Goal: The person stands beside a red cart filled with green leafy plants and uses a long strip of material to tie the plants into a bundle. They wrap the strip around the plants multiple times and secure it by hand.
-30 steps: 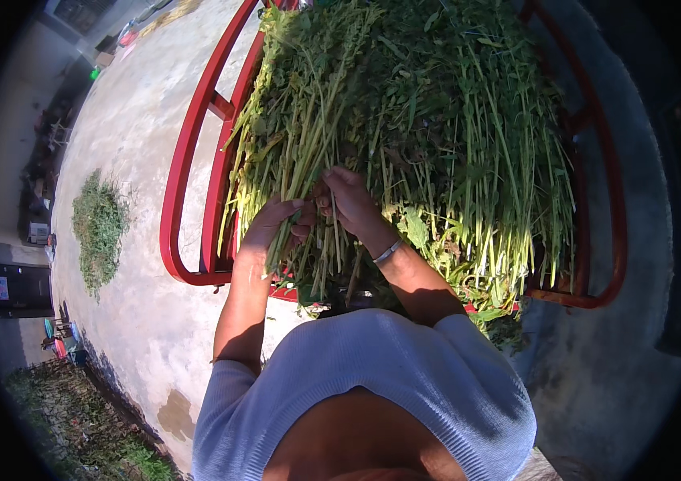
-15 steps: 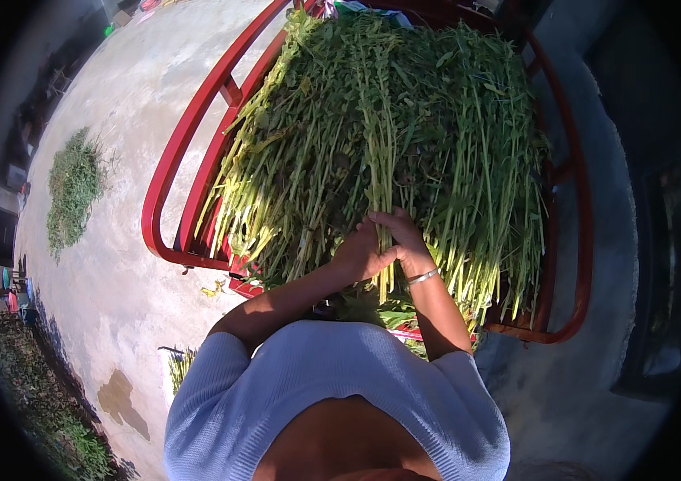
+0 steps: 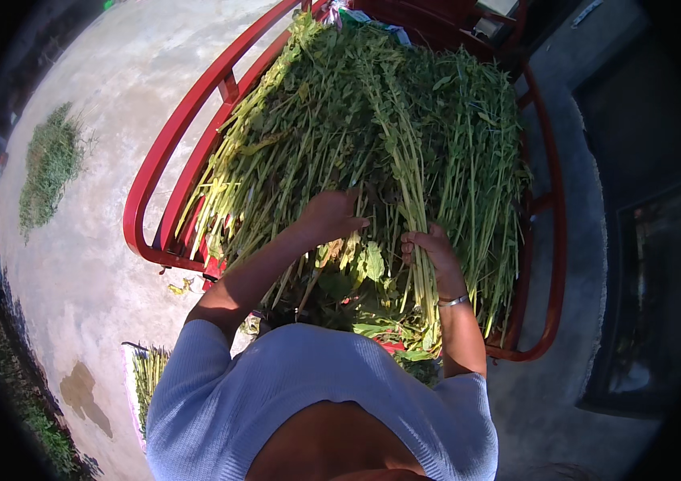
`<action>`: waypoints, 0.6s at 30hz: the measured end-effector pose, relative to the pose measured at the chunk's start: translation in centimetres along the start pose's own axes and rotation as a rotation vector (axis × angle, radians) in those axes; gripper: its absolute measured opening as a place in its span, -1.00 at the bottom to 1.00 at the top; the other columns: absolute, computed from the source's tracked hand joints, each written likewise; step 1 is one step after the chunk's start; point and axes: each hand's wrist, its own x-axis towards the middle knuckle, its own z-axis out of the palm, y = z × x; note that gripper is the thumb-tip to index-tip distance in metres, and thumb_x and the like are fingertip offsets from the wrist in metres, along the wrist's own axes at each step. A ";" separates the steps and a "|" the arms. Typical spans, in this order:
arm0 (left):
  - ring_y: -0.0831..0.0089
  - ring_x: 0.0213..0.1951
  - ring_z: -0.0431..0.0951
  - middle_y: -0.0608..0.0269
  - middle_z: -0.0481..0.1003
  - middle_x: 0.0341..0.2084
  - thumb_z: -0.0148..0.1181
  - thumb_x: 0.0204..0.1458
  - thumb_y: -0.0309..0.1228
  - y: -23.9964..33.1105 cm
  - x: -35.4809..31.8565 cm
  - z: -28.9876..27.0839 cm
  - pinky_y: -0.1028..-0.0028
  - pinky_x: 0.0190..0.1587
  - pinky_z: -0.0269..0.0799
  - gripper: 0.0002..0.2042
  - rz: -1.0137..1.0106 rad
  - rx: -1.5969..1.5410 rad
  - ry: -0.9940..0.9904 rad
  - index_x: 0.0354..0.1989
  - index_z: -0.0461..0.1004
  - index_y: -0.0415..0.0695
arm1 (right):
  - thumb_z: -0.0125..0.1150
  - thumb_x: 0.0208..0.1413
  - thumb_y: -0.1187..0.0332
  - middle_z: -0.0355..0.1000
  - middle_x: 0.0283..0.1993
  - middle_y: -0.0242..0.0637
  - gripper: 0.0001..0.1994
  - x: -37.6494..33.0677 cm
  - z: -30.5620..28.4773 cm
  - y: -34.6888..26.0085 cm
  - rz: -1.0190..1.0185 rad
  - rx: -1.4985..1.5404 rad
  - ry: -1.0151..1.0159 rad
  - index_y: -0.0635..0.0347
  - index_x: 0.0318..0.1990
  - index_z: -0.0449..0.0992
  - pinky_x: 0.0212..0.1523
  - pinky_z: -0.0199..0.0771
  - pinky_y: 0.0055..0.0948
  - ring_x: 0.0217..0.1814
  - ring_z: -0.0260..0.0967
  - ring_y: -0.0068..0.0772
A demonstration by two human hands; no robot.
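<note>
A thick layer of cut leafy stalks [image 3: 300,136] covers the bed of a red-railed cart, with pale stem ends toward me. My right hand [image 3: 433,250], with a bracelet on its wrist, is closed around a bundle of stalks [image 3: 406,172]. This bundle lies over the layer, its leafy tops pointing away and its cut ends hanging below my fist. To its left, my left hand [image 3: 332,216] hovers over the stalks, thumb and a finger apart. Nothing shows in it, though its other fingers are partly hidden. Broad yellow-green leaves [image 3: 372,260] lie between my hands.
Red rails [image 3: 144,180] border the cart bed on both sides. At lower left a pale-edged container [image 3: 133,385] holds more stalks. A heap of green plants [image 3: 52,164] lies on the concrete floor [image 3: 108,256]. Cloth or bags [image 3: 368,22] lie at the bed's far end.
My hands were together on the bundle and have separated. The left has let go and moved left; the right has shifted right and nearer with the bundle, which now slants.
</note>
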 end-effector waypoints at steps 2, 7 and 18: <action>0.06 -0.31 0.51 -0.05 0.46 -0.33 0.28 -0.17 -0.13 -5.3 1.6 2.0 0.17 -0.27 0.42 -0.53 -0.048 0.034 0.116 -0.20 0.42 -0.27 | 0.10 -0.05 0.54 0.38 -0.45 -0.27 -0.73 -0.8 -0.1 -1.6 -0.007 0.046 -0.025 0.28 -0.13 0.32 -0.58 0.38 -0.49 -0.55 0.32 -0.52; 0.04 -0.36 0.50 -0.02 0.46 -0.44 0.29 -0.20 -0.17 -9.8 1.5 4.2 0.17 -0.32 0.43 -0.61 -0.175 0.219 -0.030 -0.35 0.44 -0.27 | 0.07 -0.04 0.56 0.30 -0.43 -0.27 -0.70 -2.5 1.0 -3.5 -0.016 0.257 -0.115 0.29 -0.11 0.26 -0.55 0.30 -0.51 -0.50 0.27 -0.55; 0.08 -0.46 0.53 -0.03 0.49 -0.53 0.22 -0.19 -0.39 -9.5 2.4 9.9 0.14 -0.44 0.40 -0.82 -0.255 0.141 0.018 -0.46 0.47 -0.25 | 0.16 -0.07 0.58 0.41 -0.43 -0.15 -0.68 1.8 0.7 9.9 0.100 0.269 0.081 0.31 -0.14 0.25 -0.58 0.43 -0.47 -0.54 0.37 -0.43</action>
